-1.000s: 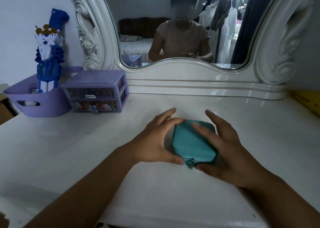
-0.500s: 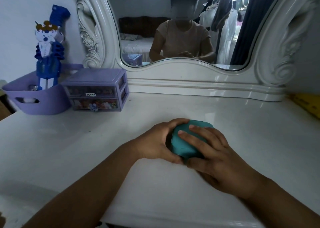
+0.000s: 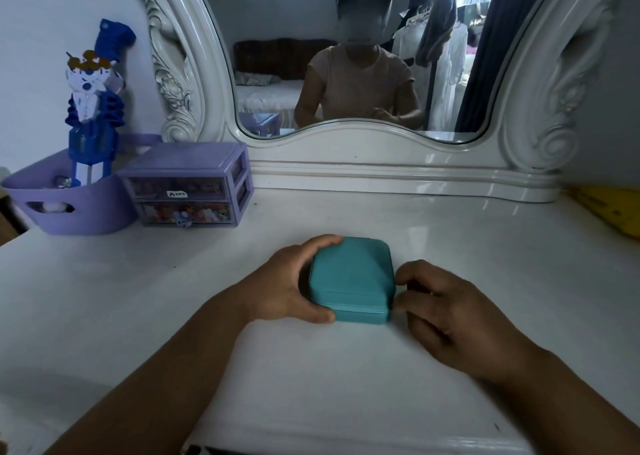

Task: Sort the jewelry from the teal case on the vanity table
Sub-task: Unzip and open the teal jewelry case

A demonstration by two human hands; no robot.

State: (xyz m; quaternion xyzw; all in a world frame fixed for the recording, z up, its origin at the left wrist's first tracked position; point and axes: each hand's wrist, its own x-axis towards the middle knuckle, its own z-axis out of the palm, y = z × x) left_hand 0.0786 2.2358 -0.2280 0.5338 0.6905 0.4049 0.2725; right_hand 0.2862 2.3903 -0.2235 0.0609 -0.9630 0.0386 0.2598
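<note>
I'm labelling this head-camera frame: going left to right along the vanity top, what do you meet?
Lilac plastic basket → lilac two-drawer mini chest → left hand → closed teal square case → right hand → yellow flat item at the edge.

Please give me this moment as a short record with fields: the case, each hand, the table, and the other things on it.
case: teal case, lid closed, lying flat on the table
left hand: left hand grips the case's left side, thumb at the near corner
right hand: right hand, fingers curled at the case's right near corner; whether it pinches the zipper cannot be told
table: white vanity table
far left: purple drawer box, drawers closed; purple basket beside it, holding a blue figure
jewelry: none visible
</note>
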